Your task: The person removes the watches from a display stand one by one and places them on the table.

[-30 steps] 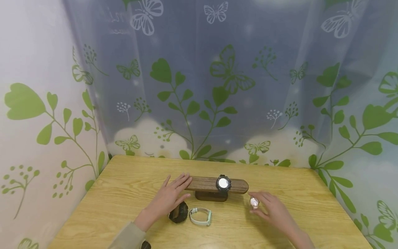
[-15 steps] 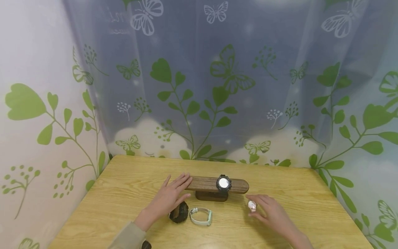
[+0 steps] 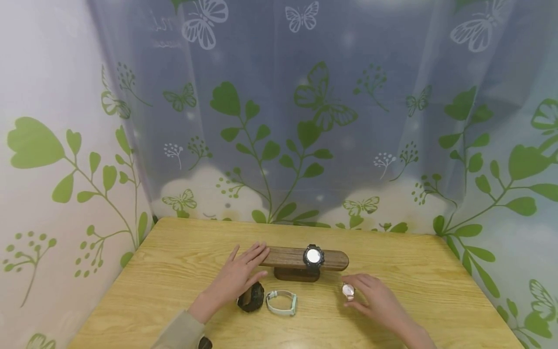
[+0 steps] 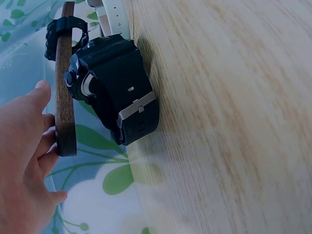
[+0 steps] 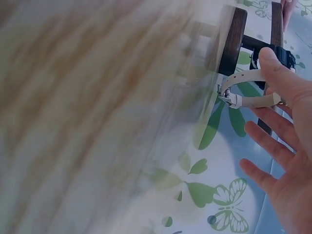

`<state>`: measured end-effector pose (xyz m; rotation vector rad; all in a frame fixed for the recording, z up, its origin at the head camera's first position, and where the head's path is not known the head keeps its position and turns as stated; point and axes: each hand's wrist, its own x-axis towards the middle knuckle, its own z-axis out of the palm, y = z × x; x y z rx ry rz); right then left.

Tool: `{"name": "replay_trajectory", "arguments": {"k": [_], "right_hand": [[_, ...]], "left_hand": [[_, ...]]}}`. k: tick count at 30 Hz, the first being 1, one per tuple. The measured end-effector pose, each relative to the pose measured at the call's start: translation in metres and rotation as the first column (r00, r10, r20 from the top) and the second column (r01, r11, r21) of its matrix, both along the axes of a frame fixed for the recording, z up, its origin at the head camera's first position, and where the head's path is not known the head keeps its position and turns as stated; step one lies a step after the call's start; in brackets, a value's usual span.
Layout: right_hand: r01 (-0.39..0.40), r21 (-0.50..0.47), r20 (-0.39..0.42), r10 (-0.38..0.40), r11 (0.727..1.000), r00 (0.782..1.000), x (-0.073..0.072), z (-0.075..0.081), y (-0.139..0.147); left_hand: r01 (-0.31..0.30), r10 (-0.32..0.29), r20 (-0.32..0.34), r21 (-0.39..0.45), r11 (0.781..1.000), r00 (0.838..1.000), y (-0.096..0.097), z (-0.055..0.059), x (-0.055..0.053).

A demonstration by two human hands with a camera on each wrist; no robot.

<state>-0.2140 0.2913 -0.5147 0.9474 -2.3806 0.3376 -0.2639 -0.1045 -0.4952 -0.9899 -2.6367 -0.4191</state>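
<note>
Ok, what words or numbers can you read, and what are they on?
No text is clearly readable.
Blue-and-white leaf-print curtain, upper left: white lettering, too faint and blurred.
Chunky black plastic watch near the left hand: strap marks too small.
Round-faced black watch on the brown wooden stand: bright face, no numbers readable.
Small round white-strapped watch in the right hand: face too small.

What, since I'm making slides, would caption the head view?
Left hand touching a wooden stand, right hand pinching a pale watch.
</note>
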Motion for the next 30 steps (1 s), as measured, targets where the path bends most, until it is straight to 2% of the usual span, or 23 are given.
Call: {"name": "replay_trajectory", "arguments": {"k": [17,22,30], "right_hand": [[-0.054,0.043,0.062,0.052,0.998,0.997,0.001,0.01,-0.019],[-0.05,0.051,0.087,0.046,0.997,0.995,0.0,0.01,-0.025],[-0.065,0.077,0.129,0.055,0.995,0.99,-0.002,0.01,-0.035]], "left_hand": [[0.003,-0.003,0.003,0.003,1.0,1.0,0.0,0.002,0.001],[0.003,-0.003,-0.001,0.011,1.0,1.0,0.0,0.002,0.002],[-0.001,0.001,0.029,-0.001,1.0,1.0,0.001,0.002,0.002]]}}
